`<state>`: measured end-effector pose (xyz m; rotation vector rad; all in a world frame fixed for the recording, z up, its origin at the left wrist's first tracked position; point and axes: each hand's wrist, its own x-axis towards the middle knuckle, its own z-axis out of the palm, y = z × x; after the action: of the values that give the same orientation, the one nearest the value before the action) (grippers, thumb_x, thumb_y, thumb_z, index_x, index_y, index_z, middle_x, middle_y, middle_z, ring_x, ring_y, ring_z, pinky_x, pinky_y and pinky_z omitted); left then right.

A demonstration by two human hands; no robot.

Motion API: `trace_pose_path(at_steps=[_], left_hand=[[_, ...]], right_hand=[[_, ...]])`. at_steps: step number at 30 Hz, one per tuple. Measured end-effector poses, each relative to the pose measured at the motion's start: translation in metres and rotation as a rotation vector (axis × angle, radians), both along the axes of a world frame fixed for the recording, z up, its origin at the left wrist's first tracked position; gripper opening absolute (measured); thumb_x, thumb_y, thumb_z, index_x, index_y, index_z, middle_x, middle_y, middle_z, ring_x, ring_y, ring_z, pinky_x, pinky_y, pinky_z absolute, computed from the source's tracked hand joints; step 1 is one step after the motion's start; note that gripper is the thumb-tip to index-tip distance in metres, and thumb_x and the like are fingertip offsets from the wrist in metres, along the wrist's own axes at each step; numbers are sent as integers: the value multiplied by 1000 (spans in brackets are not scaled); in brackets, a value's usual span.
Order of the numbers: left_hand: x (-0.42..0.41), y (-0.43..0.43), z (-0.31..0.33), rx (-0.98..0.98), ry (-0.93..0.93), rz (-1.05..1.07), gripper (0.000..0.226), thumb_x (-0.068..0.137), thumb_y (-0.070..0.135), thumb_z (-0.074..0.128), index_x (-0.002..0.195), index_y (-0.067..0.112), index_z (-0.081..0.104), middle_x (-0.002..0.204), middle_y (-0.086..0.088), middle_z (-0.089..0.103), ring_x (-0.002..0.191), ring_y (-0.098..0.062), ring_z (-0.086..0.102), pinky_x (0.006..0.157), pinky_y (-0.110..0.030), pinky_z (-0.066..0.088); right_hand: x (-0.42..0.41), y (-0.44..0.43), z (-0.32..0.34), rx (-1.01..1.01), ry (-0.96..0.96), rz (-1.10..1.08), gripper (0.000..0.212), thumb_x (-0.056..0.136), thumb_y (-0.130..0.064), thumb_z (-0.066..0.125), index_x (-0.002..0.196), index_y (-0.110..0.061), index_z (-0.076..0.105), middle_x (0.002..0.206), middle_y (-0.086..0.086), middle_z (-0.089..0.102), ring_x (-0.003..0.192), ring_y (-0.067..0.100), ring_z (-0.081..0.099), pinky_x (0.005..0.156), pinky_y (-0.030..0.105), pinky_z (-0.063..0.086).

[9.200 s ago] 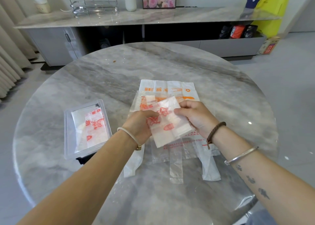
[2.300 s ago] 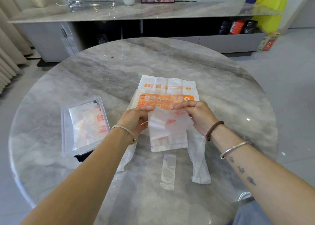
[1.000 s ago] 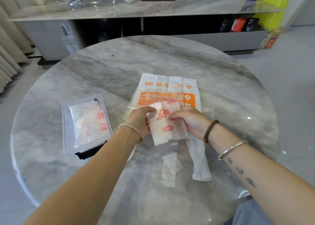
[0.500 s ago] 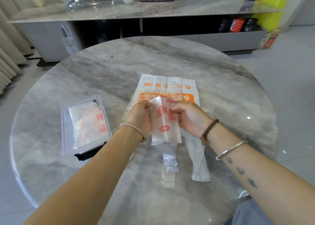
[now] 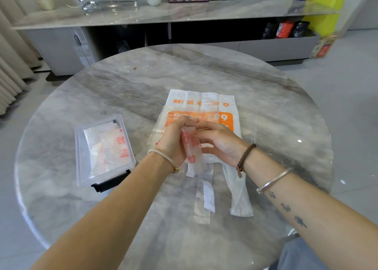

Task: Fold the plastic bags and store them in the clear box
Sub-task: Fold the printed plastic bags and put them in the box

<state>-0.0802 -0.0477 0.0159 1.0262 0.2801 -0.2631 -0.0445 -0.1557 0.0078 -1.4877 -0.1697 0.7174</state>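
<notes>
Our left hand and right hand both pinch the half-folded bag above the bag pile. We should line up edges, crease flat; box sits left.

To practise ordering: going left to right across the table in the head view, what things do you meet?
clear box → left hand → half-folded plastic bag → right hand → silver bangle
</notes>
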Motion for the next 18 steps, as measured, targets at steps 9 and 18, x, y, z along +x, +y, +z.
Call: trace_pose_path(at_steps=[9,18], left_hand=[[3,3,0,-56,10,8,32,84,16,28,81,4,57,70,-9,63,66,-21,60,76,-35,43],[4,1,-15,290,176,28,19,84,-3,46,75,11,55,81,-12,47,68,-22,47,64,-34,38]], right_hand=[[2,-1,2,69,59,36,13,77,0,58,80,-9,66,81,8,61,86,25,54,85,40,41],[11,-6,4,113,62,-282,17,81,4,55,75,-10,61,60,2,60,52,13,55,48,19,43]])
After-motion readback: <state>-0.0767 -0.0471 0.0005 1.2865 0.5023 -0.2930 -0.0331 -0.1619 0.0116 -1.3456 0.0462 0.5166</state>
